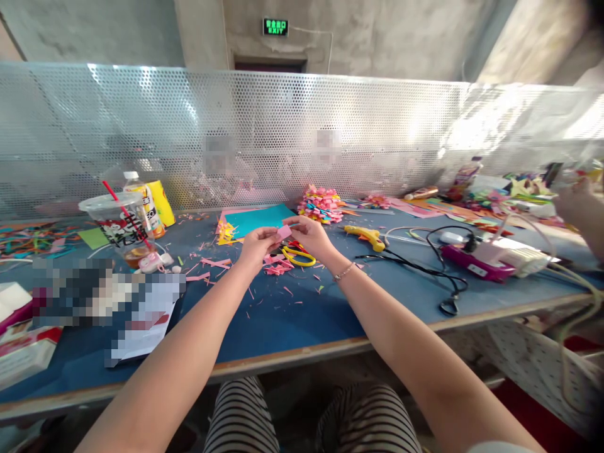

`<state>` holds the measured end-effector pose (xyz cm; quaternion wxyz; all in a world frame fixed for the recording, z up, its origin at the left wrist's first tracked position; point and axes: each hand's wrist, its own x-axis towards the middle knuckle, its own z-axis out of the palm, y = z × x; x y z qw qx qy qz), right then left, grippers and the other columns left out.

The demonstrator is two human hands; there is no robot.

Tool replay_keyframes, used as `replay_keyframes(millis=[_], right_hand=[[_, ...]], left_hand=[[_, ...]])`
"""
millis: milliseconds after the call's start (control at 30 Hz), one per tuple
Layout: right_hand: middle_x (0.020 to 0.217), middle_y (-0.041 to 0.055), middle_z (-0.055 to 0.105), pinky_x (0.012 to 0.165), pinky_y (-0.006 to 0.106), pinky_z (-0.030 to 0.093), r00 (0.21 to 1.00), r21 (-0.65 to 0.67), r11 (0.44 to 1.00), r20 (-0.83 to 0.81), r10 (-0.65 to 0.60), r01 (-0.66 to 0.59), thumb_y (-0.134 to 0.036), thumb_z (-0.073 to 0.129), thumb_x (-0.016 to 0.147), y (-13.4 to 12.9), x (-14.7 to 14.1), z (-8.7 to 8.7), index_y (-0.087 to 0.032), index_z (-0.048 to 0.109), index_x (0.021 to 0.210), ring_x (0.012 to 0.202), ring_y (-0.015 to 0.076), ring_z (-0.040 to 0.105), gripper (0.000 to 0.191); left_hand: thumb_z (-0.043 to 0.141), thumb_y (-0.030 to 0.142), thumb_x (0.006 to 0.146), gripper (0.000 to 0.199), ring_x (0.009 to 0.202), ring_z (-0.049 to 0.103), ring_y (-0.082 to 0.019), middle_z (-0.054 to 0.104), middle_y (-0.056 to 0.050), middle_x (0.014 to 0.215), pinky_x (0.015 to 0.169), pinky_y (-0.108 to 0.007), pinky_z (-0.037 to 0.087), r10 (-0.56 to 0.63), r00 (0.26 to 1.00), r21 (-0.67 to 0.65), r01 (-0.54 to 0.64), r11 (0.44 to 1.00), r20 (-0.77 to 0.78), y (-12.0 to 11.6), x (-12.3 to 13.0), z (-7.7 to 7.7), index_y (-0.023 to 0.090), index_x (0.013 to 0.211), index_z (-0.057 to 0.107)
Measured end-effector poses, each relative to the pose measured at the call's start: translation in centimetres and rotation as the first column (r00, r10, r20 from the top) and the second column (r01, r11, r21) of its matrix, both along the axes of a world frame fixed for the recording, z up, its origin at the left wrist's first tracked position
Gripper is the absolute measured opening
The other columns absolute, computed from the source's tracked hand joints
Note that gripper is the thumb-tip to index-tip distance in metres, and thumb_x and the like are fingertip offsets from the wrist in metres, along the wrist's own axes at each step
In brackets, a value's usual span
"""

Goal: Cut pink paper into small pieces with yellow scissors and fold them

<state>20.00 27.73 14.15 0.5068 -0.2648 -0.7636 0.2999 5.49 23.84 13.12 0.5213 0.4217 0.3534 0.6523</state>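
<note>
A small pink paper piece (284, 233) is pinched between my two hands above the blue table. My left hand (260, 244) has its fingers closed on the left edge of the paper. From the right, my right hand (309, 236) holds the same paper with its fingertips. Just below them lie yellow-handled scissors (299, 257) and several pink paper strips (278, 265). Behind my hands are a teal paper sheet (259, 220) and a cluster of folded pink, yellow and blue paper (321, 205).
A yellow glue gun (365, 237) and black cables (410, 263) lie to the right, near a purple and white power strip (479, 263). A plastic cup with a red straw (117, 226) stands left. Another person's hand (582, 201) shows at far right.
</note>
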Motion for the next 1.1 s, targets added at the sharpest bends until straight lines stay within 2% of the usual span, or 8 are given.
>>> replay_keyframes(millis=[100, 200, 267, 333, 467, 900, 1100], right_hand=[[0.087, 0.0035, 0.061, 0.067, 0.027, 0.049, 0.997, 0.066, 0.996, 0.046, -0.069, 0.066, -0.015, 0.05, 0.069, -0.1, 0.1, 0.1, -0.018, 0.061, 0.087, 0.076, 0.0132, 0.059, 0.021], [0.081, 0.003, 0.058, 0.063, 0.026, 0.046, 0.979, 0.207, 0.967, 0.102, -0.174, 0.15, -0.013, 0.051, 0.068, -0.3, 0.3, 0.4, -0.018, 0.061, 0.077, 0.072, 0.0127, 0.054, 0.015], [0.078, 0.0028, 0.055, 0.06, 0.025, 0.043, 0.967, 0.295, 0.939, 0.127, -0.22, 0.175, -0.01, 0.051, 0.066, -0.5, 0.4, 0.5, -0.018, 0.061, 0.072, 0.066, 0.0118, 0.05, 0.014], [0.077, 0.0024, 0.054, 0.056, 0.024, 0.042, 0.964, 0.329, 0.928, 0.135, -0.23, 0.175, -0.009, 0.05, 0.066, -0.6, 0.4, 0.5, -0.018, 0.061, 0.071, 0.062, 0.0106, 0.047, 0.015], [0.077, 0.0028, 0.054, 0.054, 0.023, 0.042, 0.969, 0.299, 0.94, 0.131, -0.211, 0.164, -0.009, 0.051, 0.067, -0.9, 0.0, 0.4, -0.017, 0.06, 0.071, 0.061, 0.0107, 0.05, 0.013], [0.084, 0.0038, 0.058, 0.071, 0.028, 0.048, 0.997, 0.158, 0.984, 0.005, -0.08, 0.079, -0.019, 0.058, 0.071, -1.1, -0.7, 0.0, -0.019, 0.062, 0.076, 0.078, 0.014, 0.057, 0.007], [0.089, 0.0049, 0.059, 0.079, 0.032, 0.048, 0.998, 0.09, 0.995, -0.06, -0.032, 0.037, -0.027, 0.064, 0.069, -1.0, -0.9, -0.1, -0.021, 0.066, 0.078, 0.087, 0.0166, 0.057, 0.011]], left_hand=[[0.075, 0.016, 0.052, 0.022, 0.061, 0.06, -0.009, 0.065, -0.001, 0.067, 0.068, -0.024, 0.049, -0.011, 1.0, -0.002, 0.011, 1.0, 0.02, 0.1, 0.1, -0.1, 0.013, 0.071, 0.063], [0.076, 0.016, 0.051, 0.022, 0.062, 0.06, -0.009, 0.065, -0.002, 0.068, 0.07, -0.026, 0.049, -0.017, 0.999, -0.012, 0.018, 1.0, 0.031, 0.0, 0.2, -0.1, 0.013, 0.07, 0.064], [0.077, 0.015, 0.05, 0.023, 0.063, 0.06, -0.01, 0.065, -0.002, 0.067, 0.071, -0.027, 0.049, -0.016, 0.999, -0.016, 0.016, 1.0, 0.038, -0.2, 0.3, 0.0, 0.013, 0.069, 0.064], [0.077, 0.015, 0.048, 0.022, 0.064, 0.06, -0.011, 0.065, -0.002, 0.067, 0.072, -0.027, 0.049, -0.008, 0.999, -0.021, 0.009, 1.0, 0.048, -0.3, 0.5, 0.0, 0.013, 0.067, 0.065], [0.076, 0.016, 0.049, 0.019, 0.065, 0.06, -0.011, 0.065, -0.001, 0.065, 0.073, -0.028, 0.048, 0.005, 0.998, -0.01, -0.004, 1.0, 0.066, -0.5, 0.8, 0.0, 0.014, 0.065, 0.066], [0.077, 0.02, 0.051, 0.024, 0.067, 0.061, -0.01, 0.065, 0.0, 0.068, 0.076, -0.027, 0.047, -0.033, 0.979, 0.061, 0.021, 0.998, 0.201, -0.6, 0.7, 0.2, 0.014, 0.07, 0.063], [0.076, 0.017, 0.052, 0.024, 0.066, 0.06, -0.009, 0.064, 0.002, 0.068, 0.075, -0.026, 0.047, -0.006, 0.976, 0.072, -0.009, 0.997, 0.216, -0.5, 0.7, 0.1, 0.015, 0.071, 0.061]])
